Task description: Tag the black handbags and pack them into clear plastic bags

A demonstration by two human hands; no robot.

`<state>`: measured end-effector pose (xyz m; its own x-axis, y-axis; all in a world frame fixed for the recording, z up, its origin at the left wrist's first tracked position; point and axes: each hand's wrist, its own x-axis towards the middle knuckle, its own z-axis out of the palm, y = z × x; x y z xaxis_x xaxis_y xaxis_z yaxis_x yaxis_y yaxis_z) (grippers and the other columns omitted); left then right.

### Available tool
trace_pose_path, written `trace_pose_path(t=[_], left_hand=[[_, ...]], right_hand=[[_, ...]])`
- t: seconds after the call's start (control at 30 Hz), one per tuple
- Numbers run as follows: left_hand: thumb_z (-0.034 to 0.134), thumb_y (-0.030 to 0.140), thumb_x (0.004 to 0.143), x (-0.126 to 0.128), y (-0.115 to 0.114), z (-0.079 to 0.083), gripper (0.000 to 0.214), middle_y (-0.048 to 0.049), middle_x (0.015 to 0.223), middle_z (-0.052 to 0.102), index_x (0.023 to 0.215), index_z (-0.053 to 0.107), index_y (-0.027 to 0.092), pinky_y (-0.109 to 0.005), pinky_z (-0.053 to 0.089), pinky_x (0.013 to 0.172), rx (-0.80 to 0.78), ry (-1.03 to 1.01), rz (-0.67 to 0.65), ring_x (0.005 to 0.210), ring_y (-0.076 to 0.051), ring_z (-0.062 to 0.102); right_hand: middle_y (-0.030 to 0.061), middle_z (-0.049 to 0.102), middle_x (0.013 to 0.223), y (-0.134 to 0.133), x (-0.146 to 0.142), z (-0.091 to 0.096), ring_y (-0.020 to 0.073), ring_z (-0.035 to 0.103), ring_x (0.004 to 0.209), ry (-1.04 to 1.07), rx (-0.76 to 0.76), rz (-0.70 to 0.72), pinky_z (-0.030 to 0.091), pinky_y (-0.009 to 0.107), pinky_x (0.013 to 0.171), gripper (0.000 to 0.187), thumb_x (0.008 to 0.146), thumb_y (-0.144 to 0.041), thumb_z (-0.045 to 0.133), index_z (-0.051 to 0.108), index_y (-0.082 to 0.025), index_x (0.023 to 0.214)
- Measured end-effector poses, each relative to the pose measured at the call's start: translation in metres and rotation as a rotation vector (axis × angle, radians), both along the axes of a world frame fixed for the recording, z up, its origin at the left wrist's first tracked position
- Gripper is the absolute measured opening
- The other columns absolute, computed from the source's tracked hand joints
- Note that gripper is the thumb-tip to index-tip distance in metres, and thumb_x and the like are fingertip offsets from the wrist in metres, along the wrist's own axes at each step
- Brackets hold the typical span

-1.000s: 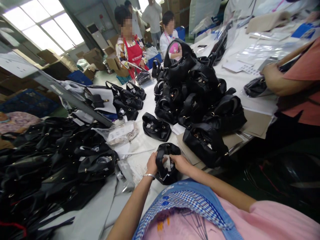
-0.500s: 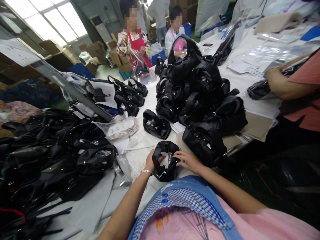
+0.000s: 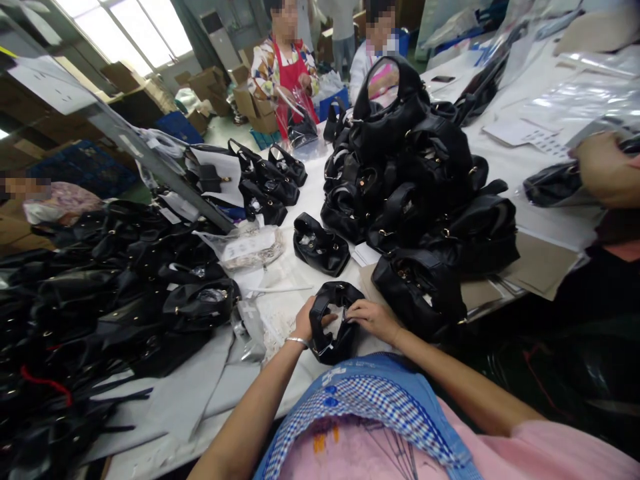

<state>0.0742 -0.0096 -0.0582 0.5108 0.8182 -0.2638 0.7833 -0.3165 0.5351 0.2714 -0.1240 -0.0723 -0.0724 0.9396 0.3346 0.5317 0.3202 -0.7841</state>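
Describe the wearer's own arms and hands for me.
Both the left hand and right hand are ungloved. A thin, silver-coloured bracelet circles the left wrist; the right wrist carries none. The right forearm is uncovered below a plain pink sleeve. No left sleeve shows.

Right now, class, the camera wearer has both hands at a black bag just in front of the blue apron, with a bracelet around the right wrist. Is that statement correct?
Not quite: the head view shows the bracelet around the left wrist. Both hands, left hand and right hand, are indeed at the black bag in front of the blue apron.
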Motion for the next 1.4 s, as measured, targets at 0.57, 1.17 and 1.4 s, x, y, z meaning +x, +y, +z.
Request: trace_pose_path(t=[0.57,1.17,1.4], left_hand=[[0.058,0.015,0.076,-0.006,-0.018,-0.001,0.032,-0.0057,0.108,0.067,0.107,0.064,0.017,-0.032,0.047,0.094,-0.052,-0.272,0.039,0.1,-0.021,0.06],[0.06,0.012,0.08,-0.018,-0.039,0.015,0.036,-0.0077,0.118,0.063,0.115,0.059,0.02,-0.035,0.044,0.099,-0.002,-0.24,0.376,0.11,-0.021,0.056],[0.063,0.019,0.082,-0.016,-0.048,0.016,0.024,-0.0033,0.114,0.063,0.105,0.064,0.024,-0.034,0.045,0.096,0.021,-0.32,0.428,0.108,-0.02,0.055]], right_hand=[[0.0024,0.071,0.107,0.017,-0.034,0.009,0.0191,0.066,0.097,-0.053,-0.306,-0.069,0.052,0.029,0.085,0.018,0.088,-0.022,0.06,0.074,-0.026,0.099],[0.0094,0.065,0.119,0.006,0.002,0.003,0.0271,0.055,0.111,-0.441,-0.018,0.262,0.041,0.046,0.098,0.033,0.092,-0.029,0.055,0.058,-0.023,0.125],[0.0112,0.067,0.109,0.016,0.004,0.02,0.0322,0.052,0.108,-0.656,-0.116,0.347,0.037,0.048,0.096,0.032,0.085,-0.038,0.065,0.065,-0.022,0.112]])
